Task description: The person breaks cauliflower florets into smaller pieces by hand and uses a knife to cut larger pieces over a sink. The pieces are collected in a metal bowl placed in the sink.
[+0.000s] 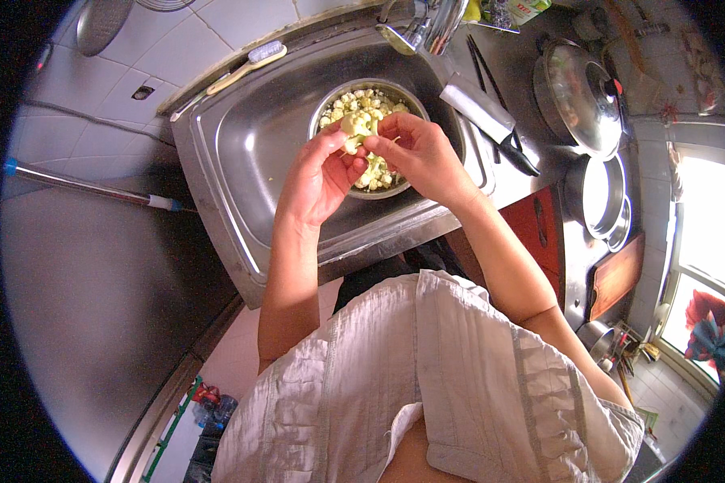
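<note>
A piece of cauliflower is held between both hands above a round metal pot full of small cauliflower florets. The pot stands in the right part of a stainless steel sink. My left hand grips the piece from the left, with its thumb and fingertips against it. My right hand pinches the same piece from the right with thumb and forefinger. The fingers hide part of the cauliflower and of the pot's near side.
A cleaver and black chopsticks lie right of the sink, below the faucet. A lidded pan, an open pot and a wooden cutting board stand farther right. A brush rests on the sink's back edge.
</note>
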`<state>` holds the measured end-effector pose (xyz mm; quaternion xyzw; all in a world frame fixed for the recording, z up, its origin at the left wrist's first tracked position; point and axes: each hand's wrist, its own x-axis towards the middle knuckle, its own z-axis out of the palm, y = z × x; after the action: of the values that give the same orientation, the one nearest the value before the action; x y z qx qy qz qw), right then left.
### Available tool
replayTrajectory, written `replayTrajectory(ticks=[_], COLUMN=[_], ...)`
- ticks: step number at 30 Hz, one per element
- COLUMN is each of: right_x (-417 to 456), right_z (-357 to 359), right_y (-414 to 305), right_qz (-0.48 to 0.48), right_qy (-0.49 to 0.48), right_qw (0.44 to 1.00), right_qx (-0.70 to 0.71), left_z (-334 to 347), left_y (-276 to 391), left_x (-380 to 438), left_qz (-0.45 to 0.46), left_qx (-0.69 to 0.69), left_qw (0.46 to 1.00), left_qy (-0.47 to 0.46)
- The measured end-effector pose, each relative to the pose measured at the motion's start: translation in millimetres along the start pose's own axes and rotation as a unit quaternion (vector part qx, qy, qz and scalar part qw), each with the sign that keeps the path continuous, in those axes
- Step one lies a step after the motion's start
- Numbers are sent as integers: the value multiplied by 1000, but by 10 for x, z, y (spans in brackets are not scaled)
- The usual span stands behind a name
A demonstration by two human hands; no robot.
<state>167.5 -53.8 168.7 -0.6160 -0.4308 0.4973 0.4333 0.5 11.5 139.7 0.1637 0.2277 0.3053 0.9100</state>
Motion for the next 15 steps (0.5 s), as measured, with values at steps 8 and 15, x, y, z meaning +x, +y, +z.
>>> replayTrajectory(ticks=[8,15], right_x=[-91,-200], right_z=[-88,-219], right_y=[-141,-257], right_qz=[-66,8], right_qy=[-41,-127], right_qw=[996,979], right_qx=[-41,162], left_z=[224,438], left_y=[63,19], left_x=[-148,-319], left_qz=[70,230], left_qx=[169,503], left_qw=[983,833], left_qy=[9,-9])
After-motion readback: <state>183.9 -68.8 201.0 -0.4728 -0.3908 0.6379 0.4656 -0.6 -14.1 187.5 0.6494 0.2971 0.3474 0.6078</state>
